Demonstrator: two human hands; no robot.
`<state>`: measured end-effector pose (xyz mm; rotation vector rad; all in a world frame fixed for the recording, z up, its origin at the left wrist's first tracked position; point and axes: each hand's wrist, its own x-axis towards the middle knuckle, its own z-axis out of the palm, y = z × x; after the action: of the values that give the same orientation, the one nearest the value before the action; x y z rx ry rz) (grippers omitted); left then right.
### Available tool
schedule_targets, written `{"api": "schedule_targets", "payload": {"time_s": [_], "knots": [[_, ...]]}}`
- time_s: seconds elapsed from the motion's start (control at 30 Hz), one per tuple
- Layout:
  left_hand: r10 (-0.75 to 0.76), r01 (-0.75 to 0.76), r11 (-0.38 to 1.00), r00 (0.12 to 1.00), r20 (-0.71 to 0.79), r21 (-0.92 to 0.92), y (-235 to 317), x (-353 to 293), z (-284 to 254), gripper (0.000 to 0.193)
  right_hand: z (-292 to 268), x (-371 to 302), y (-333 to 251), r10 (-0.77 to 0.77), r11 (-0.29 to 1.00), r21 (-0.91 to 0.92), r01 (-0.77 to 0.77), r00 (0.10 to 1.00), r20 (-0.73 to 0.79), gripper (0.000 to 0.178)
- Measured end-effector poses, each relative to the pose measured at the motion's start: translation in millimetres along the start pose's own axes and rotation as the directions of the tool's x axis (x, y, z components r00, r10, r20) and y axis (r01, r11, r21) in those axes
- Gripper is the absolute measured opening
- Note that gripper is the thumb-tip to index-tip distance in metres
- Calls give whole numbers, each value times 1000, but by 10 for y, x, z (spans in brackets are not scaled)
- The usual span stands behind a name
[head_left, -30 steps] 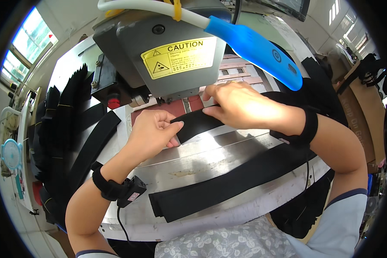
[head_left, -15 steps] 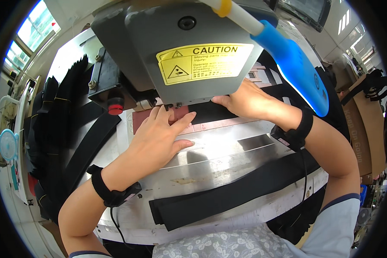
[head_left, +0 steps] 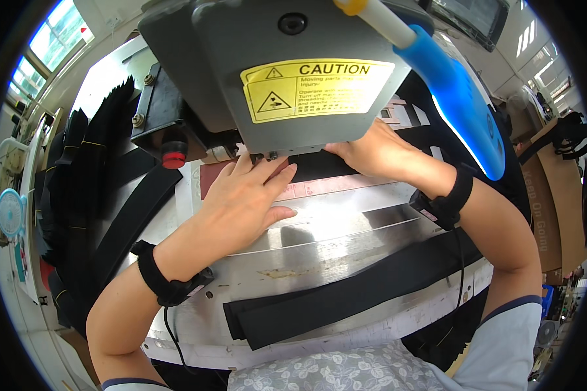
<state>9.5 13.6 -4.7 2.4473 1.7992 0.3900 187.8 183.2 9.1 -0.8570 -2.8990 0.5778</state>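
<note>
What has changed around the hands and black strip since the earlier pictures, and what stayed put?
The black strip has moved forward, in under the grey machine head. The left hand has released the strip's end and now spreads its fingers beside it. The right hand moved forward too, its fingers now mostly hidden. The loose black strips lower in the picture stayed put.
</note>
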Motion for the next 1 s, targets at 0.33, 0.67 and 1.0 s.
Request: {"api": "schedule_targets", "payload": {"time_s": [0.33, 0.67, 1.0], "knots": [[2, -1, 1000, 997, 73, -17, 13, 28, -20, 54, -48, -230, -224, -307, 944, -153, 291, 947, -97, 27], [-53, 53, 999, 998, -25, 2, 3, -114, -40, 50, -77, -395, -268, -335, 906, -187, 380, 913, 231, 41], [-690, 685, 720, 723, 17, 114, -708, -952, -771, 58, -153, -339, -254, -322, 920, -136, 366, 909, 265, 43]]}}
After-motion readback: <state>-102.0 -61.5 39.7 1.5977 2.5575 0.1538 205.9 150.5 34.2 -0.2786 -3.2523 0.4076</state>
